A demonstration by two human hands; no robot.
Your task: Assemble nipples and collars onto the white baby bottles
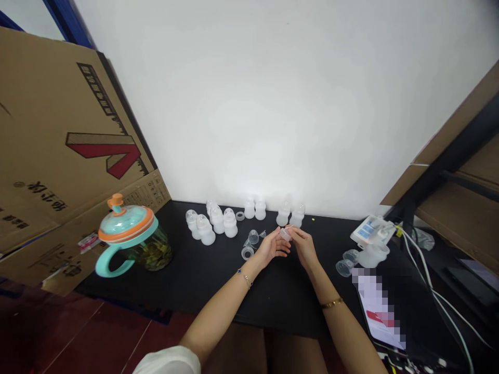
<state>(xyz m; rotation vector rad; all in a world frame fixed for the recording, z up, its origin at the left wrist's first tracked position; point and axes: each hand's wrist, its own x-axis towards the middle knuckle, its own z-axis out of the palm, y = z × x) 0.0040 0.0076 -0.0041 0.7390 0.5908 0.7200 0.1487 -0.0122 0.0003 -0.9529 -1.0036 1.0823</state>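
Observation:
Between both my hands is a small clear plastic bottle ring (pixel 285 234), held above the black table. My left hand (pixel 272 246) grips it from the left with thumb and forefinger, its other fingers loosely curled. From the other side, the fingertips of my right hand (pixel 303 246) pinch the same ring. Just behind my hands stand small white baby bottles (pixel 283 214) without caps. Beside my left hand lie a clear cap (pixel 253 237) and a loose ring (pixel 247 253). Fine details of the held part are too small to make out.
Capped baby bottles (pixel 205 230) cluster at left, near a large teal-lidded jug (pixel 134 236). Clear caps (pixel 344 267), a white bottle (pixel 373 254), a white box (pixel 369 230), cables (pixel 423 259) and a phone (pixel 380 311) lie at right. A white wall (pixel 257 104) bounds the back.

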